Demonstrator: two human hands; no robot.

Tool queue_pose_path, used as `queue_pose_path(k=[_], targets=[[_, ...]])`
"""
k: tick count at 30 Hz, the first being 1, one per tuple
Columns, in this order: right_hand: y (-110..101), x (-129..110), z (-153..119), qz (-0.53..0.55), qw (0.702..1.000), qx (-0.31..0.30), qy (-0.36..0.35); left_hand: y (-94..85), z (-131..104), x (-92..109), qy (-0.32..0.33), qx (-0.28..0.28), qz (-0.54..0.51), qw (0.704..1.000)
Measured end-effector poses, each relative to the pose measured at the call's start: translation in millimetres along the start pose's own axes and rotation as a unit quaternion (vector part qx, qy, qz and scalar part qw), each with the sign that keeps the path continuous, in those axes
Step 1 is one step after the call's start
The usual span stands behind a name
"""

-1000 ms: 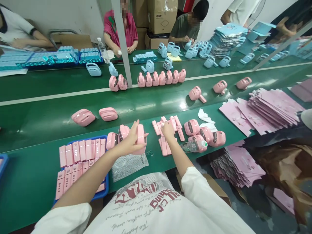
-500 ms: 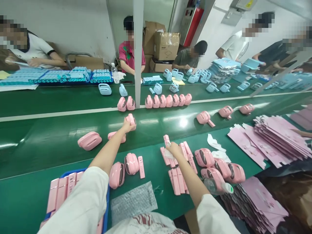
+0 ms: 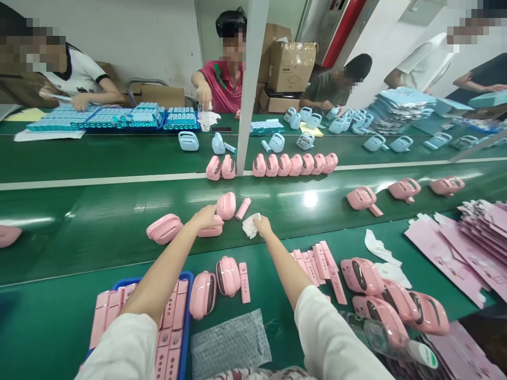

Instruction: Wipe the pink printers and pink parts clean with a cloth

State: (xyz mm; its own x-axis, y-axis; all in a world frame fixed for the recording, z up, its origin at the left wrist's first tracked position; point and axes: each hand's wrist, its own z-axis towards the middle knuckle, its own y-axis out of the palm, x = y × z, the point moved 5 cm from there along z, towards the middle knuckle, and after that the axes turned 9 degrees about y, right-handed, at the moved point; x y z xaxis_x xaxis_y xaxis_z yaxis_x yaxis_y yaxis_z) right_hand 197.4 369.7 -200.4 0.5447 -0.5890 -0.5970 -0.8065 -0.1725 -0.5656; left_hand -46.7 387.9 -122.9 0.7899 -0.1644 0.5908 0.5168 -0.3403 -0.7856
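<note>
My left hand [image 3: 204,217] is closed at the top of a pink rounded plastic device [image 3: 211,229] lying on the green belt; its fingertips are partly hidden. Just beyond stands another pink device [image 3: 226,206], very close to the fingers. My right hand [image 3: 262,227] pinches a crumpled white wipe [image 3: 251,226] above the belt's near edge. A slim pink bar [image 3: 243,208] lies past the wipe, beside the standing device. Left of my left hand rests a larger pink device [image 3: 164,228].
A blue tray [image 3: 185,316] holds pink bars; more pink bars [image 3: 320,261] lie right. Pink devices [image 3: 362,276] and a clear bottle [image 3: 390,338] sit at the right. A post [image 3: 250,89] rises beyond the belt. Co-workers [image 3: 227,79] sit opposite, behind blue parts.
My left hand has let go of the now standing pink device and moved back to the lying one. My right hand has carried the wipe from the pink bars to the belt. A bar now lies there.
</note>
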Motion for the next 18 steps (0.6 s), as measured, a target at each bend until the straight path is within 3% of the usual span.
queue_pose_path(k=[3,7,13,18], targets=[[0,17,-6,0.048,0.999,-0.014,0.013,0.8,-30,-12,-0.028,-0.017,0.051,0.998],[-2,39,-26,0.121,0.991,-0.039,0.027,3.6,-53,-12,-0.052,0.015,0.095,0.994],[-16,55,-73,0.263,0.964,-0.044,0.001,-12.7,-85,12,-0.029,0.111,0.096,0.989],[-17,52,-124,0.36,0.929,-0.074,-0.049,-27.1,-135,51,0.079,0.169,0.046,0.981]])
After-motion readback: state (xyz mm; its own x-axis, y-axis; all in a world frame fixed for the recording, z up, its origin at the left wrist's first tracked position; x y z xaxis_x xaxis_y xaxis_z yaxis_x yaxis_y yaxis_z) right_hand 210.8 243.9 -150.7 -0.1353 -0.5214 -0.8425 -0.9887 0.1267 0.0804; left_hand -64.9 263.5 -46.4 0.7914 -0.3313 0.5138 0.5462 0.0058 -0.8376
